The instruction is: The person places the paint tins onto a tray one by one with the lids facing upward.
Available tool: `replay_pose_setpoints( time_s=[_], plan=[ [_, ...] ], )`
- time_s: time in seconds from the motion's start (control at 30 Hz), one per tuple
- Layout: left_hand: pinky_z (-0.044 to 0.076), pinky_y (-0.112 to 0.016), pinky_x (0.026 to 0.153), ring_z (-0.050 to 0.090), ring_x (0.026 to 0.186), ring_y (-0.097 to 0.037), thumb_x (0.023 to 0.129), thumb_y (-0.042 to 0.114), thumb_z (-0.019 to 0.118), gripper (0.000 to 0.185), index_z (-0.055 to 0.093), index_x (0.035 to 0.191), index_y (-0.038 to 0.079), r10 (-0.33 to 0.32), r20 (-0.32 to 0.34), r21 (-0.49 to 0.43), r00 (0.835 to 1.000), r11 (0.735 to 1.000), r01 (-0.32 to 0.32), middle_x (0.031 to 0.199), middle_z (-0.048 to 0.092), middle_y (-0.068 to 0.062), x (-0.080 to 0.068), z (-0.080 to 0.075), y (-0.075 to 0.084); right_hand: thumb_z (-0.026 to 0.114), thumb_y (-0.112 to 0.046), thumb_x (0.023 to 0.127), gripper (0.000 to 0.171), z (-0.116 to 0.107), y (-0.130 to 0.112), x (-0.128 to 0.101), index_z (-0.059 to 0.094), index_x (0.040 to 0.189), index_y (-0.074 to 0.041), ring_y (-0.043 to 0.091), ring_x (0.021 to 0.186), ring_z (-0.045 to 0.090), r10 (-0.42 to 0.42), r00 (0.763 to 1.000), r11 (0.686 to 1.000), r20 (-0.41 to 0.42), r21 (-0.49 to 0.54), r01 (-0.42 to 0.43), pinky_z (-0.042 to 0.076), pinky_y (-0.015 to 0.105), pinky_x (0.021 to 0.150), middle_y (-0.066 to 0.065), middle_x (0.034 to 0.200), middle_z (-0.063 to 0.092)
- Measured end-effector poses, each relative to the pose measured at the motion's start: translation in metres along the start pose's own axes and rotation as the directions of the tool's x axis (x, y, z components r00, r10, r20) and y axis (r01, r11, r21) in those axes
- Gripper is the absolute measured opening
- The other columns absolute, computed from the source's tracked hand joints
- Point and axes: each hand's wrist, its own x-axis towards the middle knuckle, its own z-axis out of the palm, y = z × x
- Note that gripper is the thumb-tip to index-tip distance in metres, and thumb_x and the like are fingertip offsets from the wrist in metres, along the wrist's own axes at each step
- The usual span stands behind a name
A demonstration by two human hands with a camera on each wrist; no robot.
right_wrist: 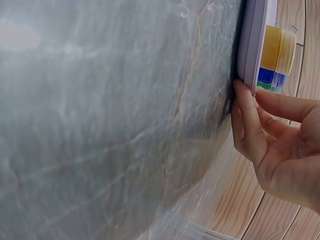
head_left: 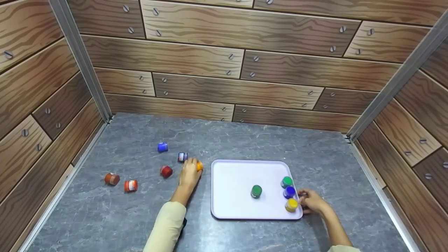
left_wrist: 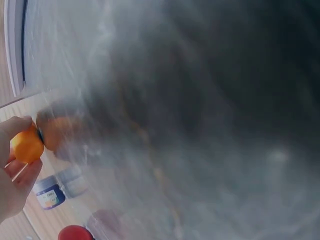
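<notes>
My left hand (head_left: 189,174) holds a small orange paint jar (left_wrist: 28,145) between thumb and fingers, low over the grey table left of the tray. At the right edge of the pale lilac tray (head_left: 234,189), my right hand (head_left: 312,201) pinches the rim, thumb at the top edge and fingers against the outer side. A green jar (head_left: 286,182), a blue jar (head_left: 289,192) and a yellow jar (head_left: 291,205) stand in a row along the tray's right side. Another jar, dark green (head_left: 256,191), sits nearer the tray's middle.
Left of the tray, more jars lie about: a dark blue one with a label (head_left: 182,156), a bright blue one (head_left: 162,147), a red one (head_left: 166,171), an orange-red one (head_left: 131,186) and a brown one (head_left: 112,179). Wood-patterned walls (head_left: 196,56) enclose the table.
</notes>
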Motion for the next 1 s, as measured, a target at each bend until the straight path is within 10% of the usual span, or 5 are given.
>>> replay_pose_setpoints(
  time_s=[1.0],
  plan=[
    [0.048,-0.042,0.069,0.054,0.076,-0.033,0.061,0.003,0.079,0.031,0.058,0.084,-0.003,0.039,-0.072,-0.028,0.997,0.999,-0.041,0.080,0.055,-0.015,0.002,-0.018,0.015,0.043,0.008,0.075,0.038,-0.001,0.000,0.001,0.040,0.112,0.017,0.021,0.071,0.051,-0.004,1.000,0.999,0.003,-0.033,0.004,0.053,0.036,0.058,0.012,0.083,0.050]
  ],
)
